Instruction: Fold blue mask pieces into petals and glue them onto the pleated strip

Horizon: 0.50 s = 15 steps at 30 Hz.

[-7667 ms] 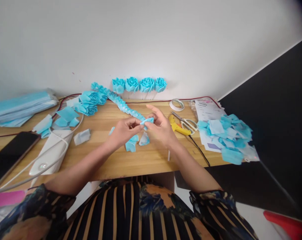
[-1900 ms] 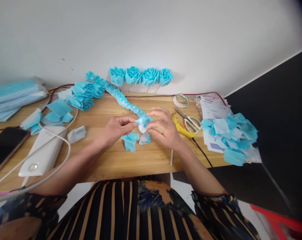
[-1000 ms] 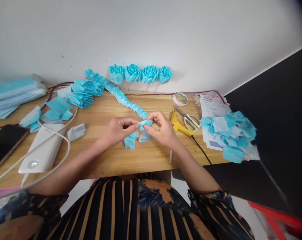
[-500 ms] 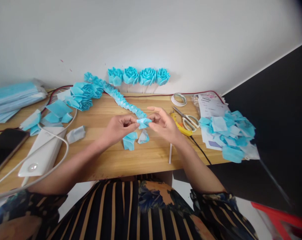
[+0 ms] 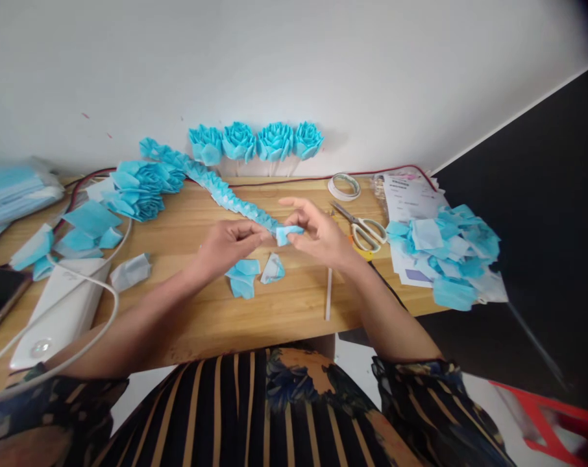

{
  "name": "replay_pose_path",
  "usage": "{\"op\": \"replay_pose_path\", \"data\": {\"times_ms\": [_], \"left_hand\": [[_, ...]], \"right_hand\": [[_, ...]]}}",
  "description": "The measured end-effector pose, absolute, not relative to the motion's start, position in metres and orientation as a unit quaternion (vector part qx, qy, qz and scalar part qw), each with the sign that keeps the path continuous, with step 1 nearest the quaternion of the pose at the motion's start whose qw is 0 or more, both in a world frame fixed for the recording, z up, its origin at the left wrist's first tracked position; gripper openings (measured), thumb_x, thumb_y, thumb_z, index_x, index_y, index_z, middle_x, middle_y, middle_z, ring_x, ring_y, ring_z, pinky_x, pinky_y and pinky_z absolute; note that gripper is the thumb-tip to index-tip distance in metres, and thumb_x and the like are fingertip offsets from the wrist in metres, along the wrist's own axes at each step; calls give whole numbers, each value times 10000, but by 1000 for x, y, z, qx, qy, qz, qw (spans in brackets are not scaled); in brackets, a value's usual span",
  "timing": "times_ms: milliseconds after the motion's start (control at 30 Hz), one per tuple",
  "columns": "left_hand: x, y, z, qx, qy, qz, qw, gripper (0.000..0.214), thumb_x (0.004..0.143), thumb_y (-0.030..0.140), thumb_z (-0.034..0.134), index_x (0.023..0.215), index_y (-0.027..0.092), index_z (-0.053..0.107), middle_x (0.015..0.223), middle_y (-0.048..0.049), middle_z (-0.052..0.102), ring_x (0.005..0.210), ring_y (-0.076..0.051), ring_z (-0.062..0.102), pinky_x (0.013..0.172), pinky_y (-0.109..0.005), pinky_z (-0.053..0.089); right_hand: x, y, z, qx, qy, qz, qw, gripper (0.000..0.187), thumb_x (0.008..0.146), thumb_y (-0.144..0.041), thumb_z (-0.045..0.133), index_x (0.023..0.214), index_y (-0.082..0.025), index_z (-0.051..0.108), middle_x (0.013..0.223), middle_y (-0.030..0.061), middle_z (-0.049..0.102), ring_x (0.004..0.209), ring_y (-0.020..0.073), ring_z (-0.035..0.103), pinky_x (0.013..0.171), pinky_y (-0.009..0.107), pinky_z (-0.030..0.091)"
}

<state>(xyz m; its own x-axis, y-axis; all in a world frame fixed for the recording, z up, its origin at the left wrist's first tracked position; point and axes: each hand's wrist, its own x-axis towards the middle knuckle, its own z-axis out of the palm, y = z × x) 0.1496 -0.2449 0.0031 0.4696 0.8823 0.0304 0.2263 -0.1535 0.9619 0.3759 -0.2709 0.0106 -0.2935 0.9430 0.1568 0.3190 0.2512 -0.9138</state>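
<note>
A small folded piece of light blue fabric point(image 5: 288, 234) is between my hands, above the middle of the table. My right hand point(image 5: 322, 235) pinches it between thumb and fingers, with the index finger raised above. My left hand point(image 5: 230, 246) is closed, thumb against fingertips, at the left end of the piece; its exact grip is partly hidden. Behind the left fingers, a long pleated blue strip point(image 5: 220, 189) runs back to the left. Loose blue fabric pieces point(image 5: 244, 277) and a pale one point(image 5: 273, 269) lie just below my hands.
Blue fabric flowers point(image 5: 275, 141) stand along the wall, with more flowers point(image 5: 141, 188) at left. Tape point(image 5: 344, 187), scissors point(image 5: 365, 228), a yellow tool point(image 5: 362, 254) and a white stick point(image 5: 328, 295) lie right. A fabric pile point(image 5: 450, 250) is far right; a white power strip point(image 5: 60, 311) is left.
The blue piece has shifted slightly right and turned, with less of it showing at my left fingertips. The view has swung a little, moving the left-side things leftward.
</note>
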Motion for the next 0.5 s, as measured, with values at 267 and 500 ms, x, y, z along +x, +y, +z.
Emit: {"op": "replay_pose_path", "data": {"times_ms": [267,500], "left_hand": [[149,-225,-21,852,389,226,268,293,975,275,540,1068,192,806,924,-70,791,796,-199,699,700,-285,482],[160,-217,-32,931,343,73,105,347,1003,180,470,1158,192,780,850,-94,725,817,-246,674,641,-305,425]], "right_hand": [[423,-254,9,-554,-695,366,275,738,779,-180,635,1483,-232,422,931,1,696,873,189,677,851,345,528],[410,-242,-14,-551,-724,371,185,828,788,-132,613,1564,-221,337,989,9,762,938,187,702,904,333,503]]}}
